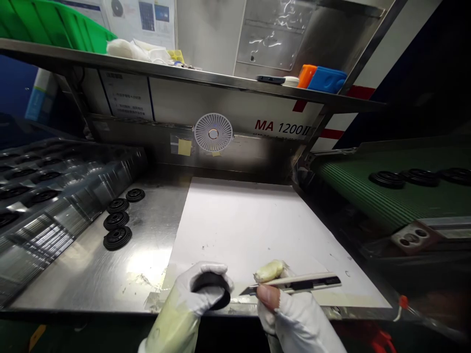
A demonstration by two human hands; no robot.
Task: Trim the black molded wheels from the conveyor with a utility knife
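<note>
My left hand (193, 294), in a white glove, is closed around a black round plastic part (220, 296) near the front edge of the bench. Much of that part is hidden by the fingers. My gloved right hand (281, 299), with a bare thumb tip showing, grips a utility knife (311, 283). The knife's blade points left toward the black part, with a small gap between them. Both hands are above the front of a white sheet (243, 220) taped to the bench.
Several black ribbed discs (117, 238) lie on the metal bench at left, beside stacked clear trays (55, 215) of discs. A green conveyor (368, 196) carrying discs (388, 179) runs at right. A small fan (213, 132) stands at the back below a shelf (221, 81).
</note>
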